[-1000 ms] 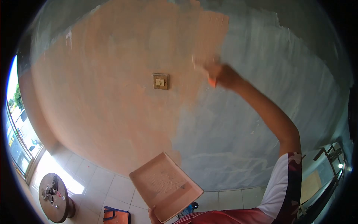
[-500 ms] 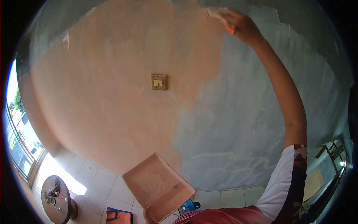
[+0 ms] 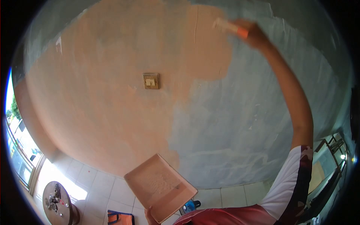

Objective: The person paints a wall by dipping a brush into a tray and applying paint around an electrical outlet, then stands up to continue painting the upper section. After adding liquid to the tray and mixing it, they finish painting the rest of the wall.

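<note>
Gripping the peach-coated tray (image 3: pixel 161 198) at its near left edge with the left hand (image 3: pixel 149 217), partly bent over the rim, remaining fingers hidden. Clasping the blurred orange-handled tool (image 3: pixel 243 32) in the right hand (image 3: pixel 257 36), curled closed, high before the half-coated wall (image 3: pixel 123 116).

Fisheye head camera | looks from the wearer's head, above the right sleeve (image 3: pixel 288 180) | faces the half-coated wall (image 3: pixel 108 112), forward and down | paint tray (image 3: pixel 170 205) nearer, wall beyond, tiled floor (image 3: pixel 233 195) below
</note>
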Demonstrator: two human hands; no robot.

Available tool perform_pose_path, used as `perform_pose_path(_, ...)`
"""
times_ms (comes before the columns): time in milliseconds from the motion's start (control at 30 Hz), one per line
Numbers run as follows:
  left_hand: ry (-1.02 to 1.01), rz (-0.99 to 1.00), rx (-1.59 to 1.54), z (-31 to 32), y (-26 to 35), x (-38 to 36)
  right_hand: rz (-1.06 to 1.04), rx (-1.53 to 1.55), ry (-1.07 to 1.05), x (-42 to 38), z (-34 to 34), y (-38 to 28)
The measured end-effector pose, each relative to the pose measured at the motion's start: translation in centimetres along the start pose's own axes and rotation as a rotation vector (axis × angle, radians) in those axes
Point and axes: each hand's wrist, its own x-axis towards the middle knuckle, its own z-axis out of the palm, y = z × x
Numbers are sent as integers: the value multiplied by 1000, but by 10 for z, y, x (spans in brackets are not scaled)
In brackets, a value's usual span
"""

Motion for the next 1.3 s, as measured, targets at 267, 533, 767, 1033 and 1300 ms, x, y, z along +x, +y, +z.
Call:
perform_pose_path(267,-17,-15,-67,3,-15,21,-326,-292,4,-33,19,-20)
perform_pose_path(533,-65,-7,-79,23,-23,36,-177,199,-231,-102,50,-57)
perform_pose_path(767,-54,-21,-24,27,-15,30,-46,-138,95,8,-65,28)
perform_pose_path(1033,-87,-61,-57,39,-39,27,-274,107,-153,-145,29,-80)
perform_pose_path(1300,-99,-45,-3,50,-23,25,163,-155,96,-38,-56,64)
